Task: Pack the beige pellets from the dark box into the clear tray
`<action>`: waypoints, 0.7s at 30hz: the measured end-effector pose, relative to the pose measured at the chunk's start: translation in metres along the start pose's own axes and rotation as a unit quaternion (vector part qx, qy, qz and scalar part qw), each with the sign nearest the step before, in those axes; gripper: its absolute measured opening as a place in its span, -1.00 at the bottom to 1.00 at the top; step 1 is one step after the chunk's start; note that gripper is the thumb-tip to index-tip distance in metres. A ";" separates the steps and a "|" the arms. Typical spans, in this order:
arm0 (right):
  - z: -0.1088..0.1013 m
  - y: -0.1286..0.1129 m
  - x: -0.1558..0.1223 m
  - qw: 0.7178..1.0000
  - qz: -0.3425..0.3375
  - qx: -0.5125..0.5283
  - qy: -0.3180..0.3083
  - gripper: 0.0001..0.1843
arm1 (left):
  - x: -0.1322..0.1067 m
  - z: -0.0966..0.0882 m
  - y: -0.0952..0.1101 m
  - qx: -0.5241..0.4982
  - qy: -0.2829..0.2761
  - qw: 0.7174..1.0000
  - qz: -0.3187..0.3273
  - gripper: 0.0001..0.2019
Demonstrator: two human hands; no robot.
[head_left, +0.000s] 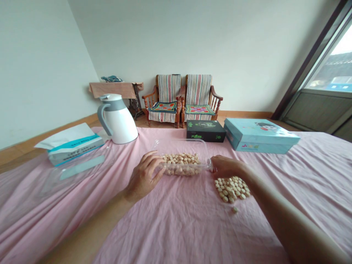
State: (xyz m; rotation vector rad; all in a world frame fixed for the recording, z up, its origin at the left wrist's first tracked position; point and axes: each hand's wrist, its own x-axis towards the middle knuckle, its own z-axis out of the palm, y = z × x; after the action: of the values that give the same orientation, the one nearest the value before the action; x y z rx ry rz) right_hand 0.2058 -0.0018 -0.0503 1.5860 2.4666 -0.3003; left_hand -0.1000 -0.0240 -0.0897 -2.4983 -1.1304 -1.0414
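Daylight from the glaring window [337, 71] at right casts soft shadows; edges look stretched.

There they are against the pale back wall [239, 55] — two wooden armchairs [182, 110] side by side, striped covers [169, 88] down their backs, bright patterned cushions [200, 109] on the seats! To their left, a small table draped in pink [114, 90] stands on dark legs [136, 104]. Brown skirting [244, 114] hugs the wall's foot, brown floor [11, 167] peeks in, and far right — bright daylight fills a dark-framed window [335, 73].
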 end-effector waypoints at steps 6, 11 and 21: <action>-0.002 0.020 0.005 0.997 0.030 0.010 0.067 -0.81 | 0.001 0.000 0.000 -0.002 -0.001 1.000 -0.003 -0.80; -0.021 0.025 0.001 0.937 0.047 0.164 0.304 -0.89 | 0.000 -0.001 0.000 0.003 0.002 1.000 0.004 -0.81; -0.022 0.045 -0.002 0.950 0.128 0.104 0.266 -0.82 | 0.001 0.000 0.000 0.004 0.001 1.000 0.008 -0.81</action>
State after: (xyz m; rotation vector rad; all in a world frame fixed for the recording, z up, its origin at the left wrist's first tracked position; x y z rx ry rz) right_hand 0.2470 0.0205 -0.0318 2.3100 2.6115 -0.0975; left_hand -0.0995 -0.0235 -0.0885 -2.4946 -1.1102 -1.0324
